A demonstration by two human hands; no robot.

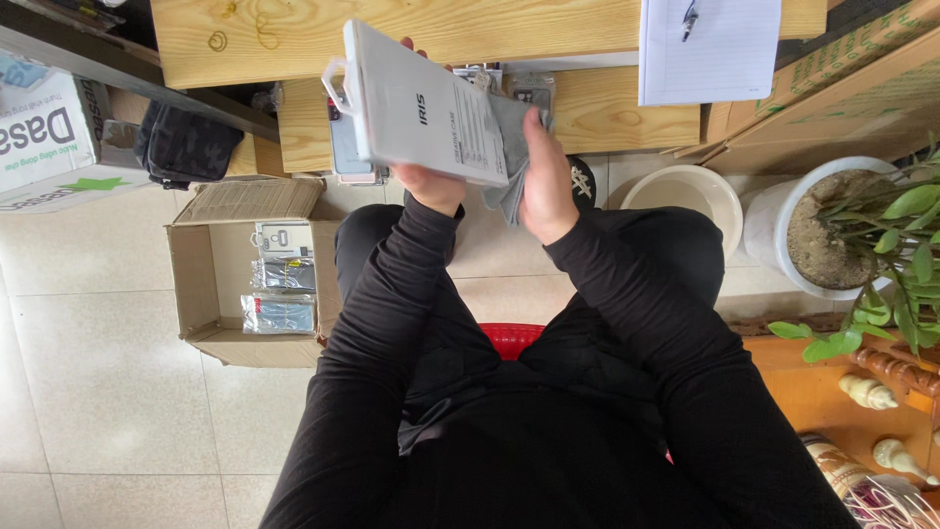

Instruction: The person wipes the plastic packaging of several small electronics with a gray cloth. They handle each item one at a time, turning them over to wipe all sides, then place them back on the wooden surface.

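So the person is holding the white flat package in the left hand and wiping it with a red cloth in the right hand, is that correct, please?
Not quite: the cloth is grey, not red, as the head view shows. The rest stands: the left hand holds the white flat package, and the right hand presses the cloth against it.

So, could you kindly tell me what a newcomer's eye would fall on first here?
First, the flat white retail package held up at centre by the left hand, with the right hand pressing a grey cloth against it. Next, the open cardboard box of packaged items on the floor at left, and the potted plant at right.
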